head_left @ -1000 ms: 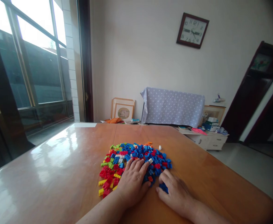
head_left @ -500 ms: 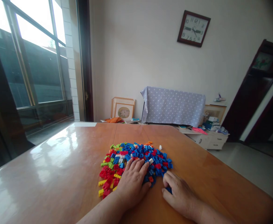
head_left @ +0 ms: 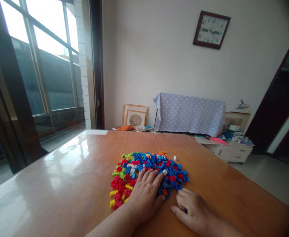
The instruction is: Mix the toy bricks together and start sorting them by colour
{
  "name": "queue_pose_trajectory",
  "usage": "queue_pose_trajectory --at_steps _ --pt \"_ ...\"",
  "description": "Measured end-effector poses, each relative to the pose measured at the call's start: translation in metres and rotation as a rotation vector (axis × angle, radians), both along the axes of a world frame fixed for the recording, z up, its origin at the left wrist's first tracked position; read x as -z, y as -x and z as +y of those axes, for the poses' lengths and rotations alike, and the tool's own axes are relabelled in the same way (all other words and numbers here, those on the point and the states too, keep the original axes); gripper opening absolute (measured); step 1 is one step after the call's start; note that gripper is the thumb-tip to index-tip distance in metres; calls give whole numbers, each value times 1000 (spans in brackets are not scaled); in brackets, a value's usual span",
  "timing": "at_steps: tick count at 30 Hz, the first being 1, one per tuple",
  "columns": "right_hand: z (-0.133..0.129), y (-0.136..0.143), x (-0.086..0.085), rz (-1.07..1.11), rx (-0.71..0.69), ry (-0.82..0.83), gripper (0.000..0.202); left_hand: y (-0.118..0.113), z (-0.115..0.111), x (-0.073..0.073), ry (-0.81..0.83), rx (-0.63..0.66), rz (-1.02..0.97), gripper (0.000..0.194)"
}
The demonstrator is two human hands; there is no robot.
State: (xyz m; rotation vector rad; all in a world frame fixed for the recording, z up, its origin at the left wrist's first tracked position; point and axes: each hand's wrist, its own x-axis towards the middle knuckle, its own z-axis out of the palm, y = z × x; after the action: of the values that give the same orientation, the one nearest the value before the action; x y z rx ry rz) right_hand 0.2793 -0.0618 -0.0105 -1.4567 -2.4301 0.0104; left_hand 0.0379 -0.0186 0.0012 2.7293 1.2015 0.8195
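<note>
A pile of small plastic toy building bricks [head_left: 154, 161] lies on the wooden table, mostly blue, with red, yellow, green, white and orange ones. My left hand [head_left: 146, 192] rests flat over the near middle of the pile, fingers stretched out. A white brick [head_left: 164, 172] sits by its fingertips, and an orange brick [head_left: 164, 191] shows near its thumb. Just right of the pile, my right hand [head_left: 195, 207] is curled at the tabletop. A bit of a blue brick [head_left: 186, 210] peeks out between its thumb and bent fingers; most of it is hidden.
The glossy wooden table [head_left: 65, 184] stretches away on both sides. One white brick [head_left: 175, 158] lies apart behind the pile. Beyond the table are a polka-dot cloth [head_left: 191, 113] over something, framed pictures [head_left: 135, 118] and a white cabinet [head_left: 233, 153].
The view has turned slightly left. My right hand has drawn a little toward me, and less of the blue brick shows in it. My left hand stays on the pile.
</note>
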Motion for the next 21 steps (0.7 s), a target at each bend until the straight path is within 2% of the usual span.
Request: queue_pose_trajectory --at_steps 11,16,21 --pt "21 -8 14 27 -54 -69 35 0 -3 -5 27 0 15 69" --pt "20 -8 14 19 -53 -64 38 0 -4 -7 41 4 14 69" --pt "21 -12 19 113 -25 -44 42 0 -4 -6 43 2 11 68"
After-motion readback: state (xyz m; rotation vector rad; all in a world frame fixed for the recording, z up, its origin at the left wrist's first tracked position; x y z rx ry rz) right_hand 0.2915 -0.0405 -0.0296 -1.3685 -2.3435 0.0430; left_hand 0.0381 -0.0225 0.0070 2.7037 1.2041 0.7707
